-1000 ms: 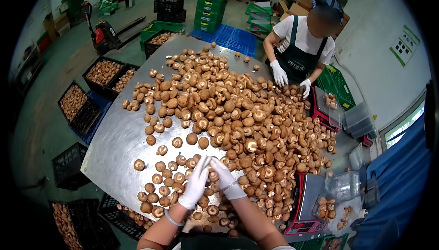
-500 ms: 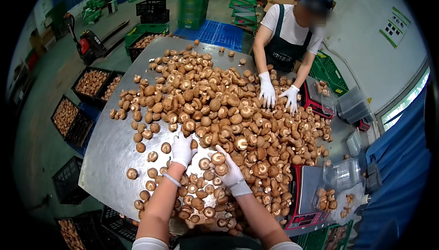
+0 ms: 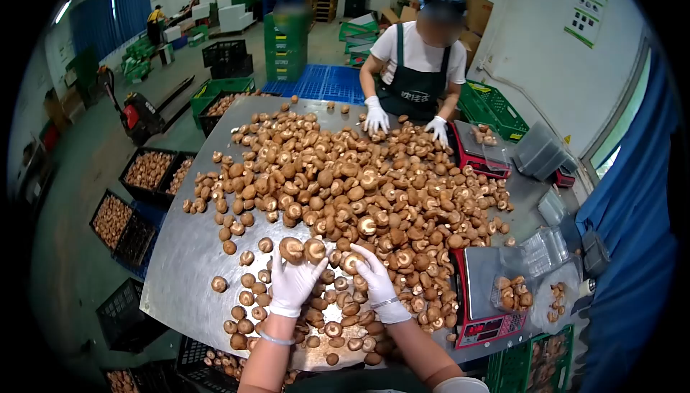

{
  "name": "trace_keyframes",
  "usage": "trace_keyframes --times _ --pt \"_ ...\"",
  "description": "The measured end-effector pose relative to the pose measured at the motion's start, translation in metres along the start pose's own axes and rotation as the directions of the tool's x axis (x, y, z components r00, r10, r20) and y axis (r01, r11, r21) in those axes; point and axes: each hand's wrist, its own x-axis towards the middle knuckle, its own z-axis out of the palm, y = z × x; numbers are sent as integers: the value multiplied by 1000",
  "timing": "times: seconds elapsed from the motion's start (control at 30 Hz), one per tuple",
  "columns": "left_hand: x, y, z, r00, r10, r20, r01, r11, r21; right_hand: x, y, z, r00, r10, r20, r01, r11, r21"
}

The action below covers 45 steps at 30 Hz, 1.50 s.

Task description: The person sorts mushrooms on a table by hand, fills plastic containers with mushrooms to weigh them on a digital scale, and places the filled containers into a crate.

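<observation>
My left hand (image 3: pixel 293 286), in a white glove, is raised palm up with two brown mushrooms, one (image 3: pixel 291 250) near the fingertips and one (image 3: pixel 315 250) by the thumb. To its right, my gloved right hand (image 3: pixel 376 286) has its fingers curled around another mushroom (image 3: pixel 351 263). Beyond both hands spreads a large heap of mushrooms (image 3: pixel 338 170) on the metal table (image 3: pixel 187 256). Looser mushrooms (image 3: pixel 334 329) lie below and between my forearms, many with pale stems upward.
Right of my hand stands a red scale (image 3: pixel 478 328), a clear tub of mushrooms (image 3: pixel 514 294) on it. A second scale (image 3: pixel 483 163) is farther back. Across the table, a co-worker's gloved hands (image 3: pixel 376 116) touch the heap. Black crates (image 3: pixel 121 308) line the left floor.
My left hand has turned palm up and lifted from the table, now with two mushrooms in it. My right hand still holds mushroom. The co-worker's hands have drawn back, and my view has shifted.
</observation>
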Motion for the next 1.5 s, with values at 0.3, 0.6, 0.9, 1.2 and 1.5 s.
trace_keyframes --times 0.3,0.6,0.9,1.2,1.5 --pt "7 -118 -2 996 -86 -9 86 972 220 -48 -56 -35 907 -421 24 162 294 -942" --pt "33 -293 21 945 -323 -48 195 440 877 -157 -130 -241 835 -501 -228 76 516 -853" --pt "52 -439 6 816 -359 453 -577 -462 673 -201 -158 -395 962 -273 -16 78 330 -941" --pt "17 -361 5 980 -170 -108 187 567 802 -239 -169 -443 911 -350 -217 89 682 -726" --pt "-7 -340 0 986 -41 -159 122 831 543 -210 -151 -407 887 -447 -112 -84 82 -993"
